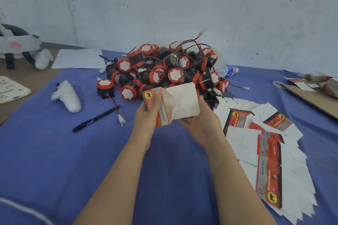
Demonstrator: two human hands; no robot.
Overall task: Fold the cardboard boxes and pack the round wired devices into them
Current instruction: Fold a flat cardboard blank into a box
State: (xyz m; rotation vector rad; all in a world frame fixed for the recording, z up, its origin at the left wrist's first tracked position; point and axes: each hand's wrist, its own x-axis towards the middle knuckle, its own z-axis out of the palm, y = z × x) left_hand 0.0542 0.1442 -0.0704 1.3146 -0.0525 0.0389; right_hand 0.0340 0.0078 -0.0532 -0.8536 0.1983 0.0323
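A partly folded red-and-white cardboard box (172, 104) is held up in front of me over the blue cloth. My left hand (148, 113) grips its red printed side, thumb over the panel. My right hand (198, 120) holds it from below and right, fingers curled behind a white flap that stands open. Just behind the box lies a heap of round black-and-red wired devices (164, 71). One device (105, 88) sits apart at the heap's left, its wire and white plug trailing toward me. Flat unfolded boxes (265, 144) are spread in a fan on the right.
A black pen (96, 118) and a white controller (66, 97) lie left of the hands. A headset (16, 45) and white paper (78, 58) sit at the back left, a water bottle (226, 70) behind the heap, brown cardboard (314, 100) at far right. A wall rises behind.
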